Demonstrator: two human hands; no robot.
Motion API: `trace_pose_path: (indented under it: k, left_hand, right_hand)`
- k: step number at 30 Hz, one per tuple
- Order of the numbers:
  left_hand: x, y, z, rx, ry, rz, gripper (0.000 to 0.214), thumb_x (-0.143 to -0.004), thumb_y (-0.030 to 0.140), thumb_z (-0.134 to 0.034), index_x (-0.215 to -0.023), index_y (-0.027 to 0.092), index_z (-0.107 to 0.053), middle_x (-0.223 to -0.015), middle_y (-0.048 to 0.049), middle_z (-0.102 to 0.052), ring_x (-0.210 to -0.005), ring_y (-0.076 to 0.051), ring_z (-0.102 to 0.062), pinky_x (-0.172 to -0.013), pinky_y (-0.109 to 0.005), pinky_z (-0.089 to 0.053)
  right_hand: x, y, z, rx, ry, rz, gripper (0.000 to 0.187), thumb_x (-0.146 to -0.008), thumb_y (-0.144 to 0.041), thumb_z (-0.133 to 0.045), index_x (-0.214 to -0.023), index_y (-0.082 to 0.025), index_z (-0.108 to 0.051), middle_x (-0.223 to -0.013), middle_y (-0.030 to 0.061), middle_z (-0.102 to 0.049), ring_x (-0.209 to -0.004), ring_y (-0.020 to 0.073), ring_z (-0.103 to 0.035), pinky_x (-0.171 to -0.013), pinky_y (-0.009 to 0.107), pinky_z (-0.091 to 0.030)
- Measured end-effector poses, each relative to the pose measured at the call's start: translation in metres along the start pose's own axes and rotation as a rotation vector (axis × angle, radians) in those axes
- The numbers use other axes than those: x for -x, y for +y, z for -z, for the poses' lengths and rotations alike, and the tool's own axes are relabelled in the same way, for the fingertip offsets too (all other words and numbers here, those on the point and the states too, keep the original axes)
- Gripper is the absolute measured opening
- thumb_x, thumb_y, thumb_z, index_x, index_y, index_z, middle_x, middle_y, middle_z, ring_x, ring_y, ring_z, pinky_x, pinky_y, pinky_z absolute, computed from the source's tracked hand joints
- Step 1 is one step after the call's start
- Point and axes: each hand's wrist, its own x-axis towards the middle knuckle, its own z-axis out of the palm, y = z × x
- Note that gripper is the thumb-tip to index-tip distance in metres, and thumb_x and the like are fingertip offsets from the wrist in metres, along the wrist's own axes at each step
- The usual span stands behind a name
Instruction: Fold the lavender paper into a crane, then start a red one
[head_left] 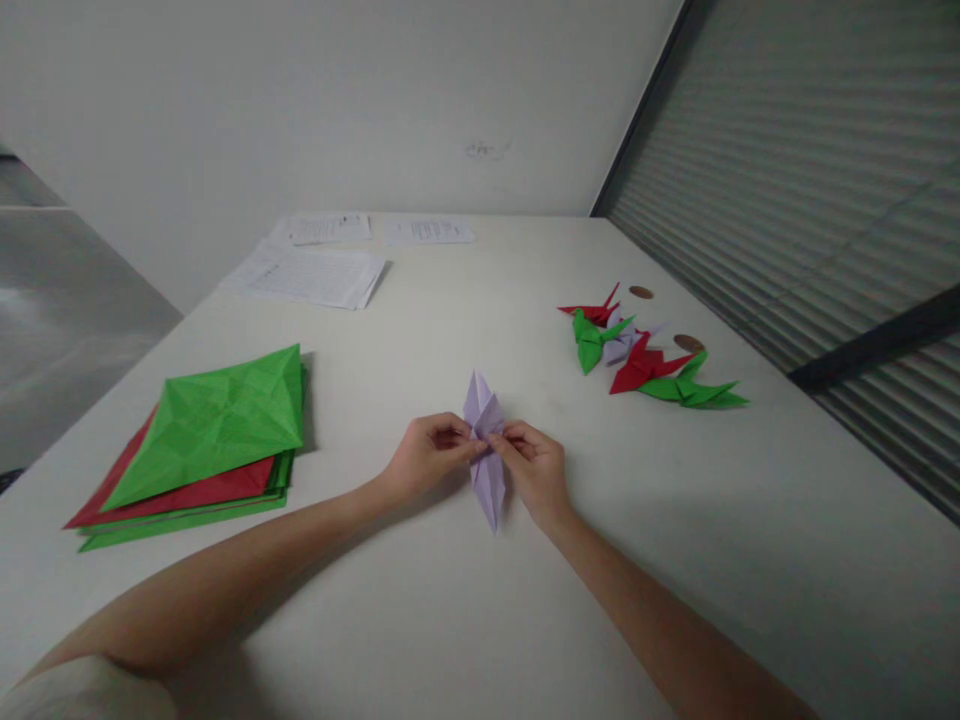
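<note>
A lilac sheet of origami paper (489, 487), folded into a long narrow diamond, is held between my two hands over the middle of the table. One of its points faces away from me, the other toward me. My left hand (433, 452) pinches its left edge near the centre, thumb on top. From the other side, my right hand (534, 468) pinches the right edge, with its thumb close to the left thumb. Both sets of fingers are closed, and they cover part of the paper's middle.
On the left lies a stack of creased green paper (225, 420) and red paper (225, 488). Several folded cranes, green (590, 340), red (645, 368) and lilac, cluster at the right. Printed sheets (315, 275) lie at the back left. Blinds (817, 170) border the table's right side.
</note>
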Motion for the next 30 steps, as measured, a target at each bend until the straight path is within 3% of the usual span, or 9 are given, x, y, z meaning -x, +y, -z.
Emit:
trace_pose_path:
  k: [8,20,30]
  left_hand:
    - [-0.0010,0.0013,-0.0020,-0.057,0.045,-0.078,0.041,-0.067,0.047,-0.079,-0.057,0.014,-0.056,-0.060,0.0003,-0.061,-0.057,-0.009,-0.054,-0.056,-0.023,-0.043]
    - [0.0007,0.0027,-0.0039,0.067,0.075,0.049,0.039,-0.059,0.043,-0.086,-0.068,0.012,-0.065,-0.065,-0.0028,-0.067,-0.059,-0.011,-0.060,-0.060,-0.025,-0.048]
    - [-0.0002,0.0026,-0.0044,0.049,0.165,0.047,0.040,-0.054,0.046,-0.087,-0.063,0.012,-0.068,-0.063,-0.0043,-0.068,-0.058,-0.013,-0.060,-0.058,-0.026,-0.047]
  right_hand:
    - [0.0034,0.0010,-0.0034,0.057,0.035,0.038,0.022,-0.068,-0.038,-0.076,-0.066,-0.019,-0.065,-0.066,0.0003,-0.064,-0.059,0.0125,-0.057,-0.056,0.024,-0.046]
    - [0.0045,0.0008,-0.0034,0.087,0.081,0.082,0.022,-0.070,-0.037,-0.076,-0.069,-0.018,-0.065,-0.063,-0.0004,-0.063,-0.057,0.0122,-0.057,-0.054,0.024,-0.045]
    - [0.0057,0.0034,-0.0053,0.104,0.100,0.137,0.020,-0.072,-0.036,-0.076,-0.070,-0.018,-0.066,-0.068,0.0003,-0.063,-0.060,0.0123,-0.057,-0.056,0.024,-0.046]
